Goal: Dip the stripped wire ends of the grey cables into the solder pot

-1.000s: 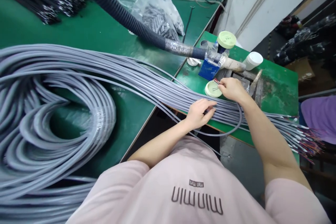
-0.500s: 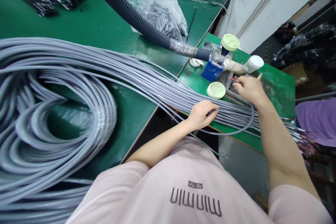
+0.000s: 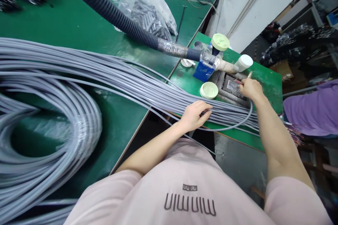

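Note:
My right hand (image 3: 252, 88) is closed on the end of a grey cable, with thin reddish wires poking out past the fingertips. Those wires are over a solder pot (image 3: 232, 88) with a shiny square surface in a dark, crusted frame. From the hand the grey cable (image 3: 246, 116) loops down and back to the left. My left hand (image 3: 196, 114) lies on the thick bundle of grey cables (image 3: 148, 89), its fingers curled over them and its thumb near the fingertips. A small light stick (image 3: 249, 75) shows just behind my right hand.
A ribbed exhaust hose (image 3: 111, 14) ends above the pot beside a blue box (image 3: 203, 71). Around it stand an open pale tub (image 3: 208, 90), a lidded jar (image 3: 220, 42) and a white tub (image 3: 244, 62). Coiled cables (image 3: 84, 130) lie left; a person in purple (image 3: 311, 109) is at right.
My right hand has tipped and shifted slightly, and more of the solder pot's shiny surface shows. The whole view has shifted a little. My left hand keeps its place on the bundle.

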A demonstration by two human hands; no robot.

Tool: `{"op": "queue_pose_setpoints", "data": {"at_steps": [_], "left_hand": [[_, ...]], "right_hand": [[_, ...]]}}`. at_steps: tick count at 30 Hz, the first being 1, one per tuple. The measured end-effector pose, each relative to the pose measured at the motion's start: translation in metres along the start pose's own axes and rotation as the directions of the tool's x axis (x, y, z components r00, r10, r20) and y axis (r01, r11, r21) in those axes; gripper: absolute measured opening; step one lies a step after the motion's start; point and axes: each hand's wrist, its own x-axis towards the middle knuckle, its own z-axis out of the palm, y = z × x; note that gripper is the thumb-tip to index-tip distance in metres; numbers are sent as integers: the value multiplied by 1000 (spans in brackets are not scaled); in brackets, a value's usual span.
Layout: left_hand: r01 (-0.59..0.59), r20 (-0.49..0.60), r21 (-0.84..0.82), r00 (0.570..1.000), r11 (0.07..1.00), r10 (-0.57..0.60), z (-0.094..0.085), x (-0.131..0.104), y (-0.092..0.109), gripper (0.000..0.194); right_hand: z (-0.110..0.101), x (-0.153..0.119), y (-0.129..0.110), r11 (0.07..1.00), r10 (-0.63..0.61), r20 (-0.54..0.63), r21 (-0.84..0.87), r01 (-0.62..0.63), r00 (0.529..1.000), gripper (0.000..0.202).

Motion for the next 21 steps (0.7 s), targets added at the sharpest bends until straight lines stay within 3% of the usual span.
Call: {"op": "queue_pose_setpoints", "data": {"at_steps": [16, 19, 21], "left_hand": [[-19, -16, 2, 1000, 1000, 19, 2, -1, -2, 15], [-13, -18, 2, 1000, 1000, 13, 1, -1, -3, 15], [-5, -19, -5, 1000, 1000, 5, 1, -1, -4, 15]], "right_hand": [[3, 9, -7, 1000, 23, 40, -4, -23, 999, 38], [-1, 3, 1, 997, 37, -13, 74, -36, 999, 33], [-7, -11, 7, 970, 45, -53, 240, -31, 998, 26]]}}
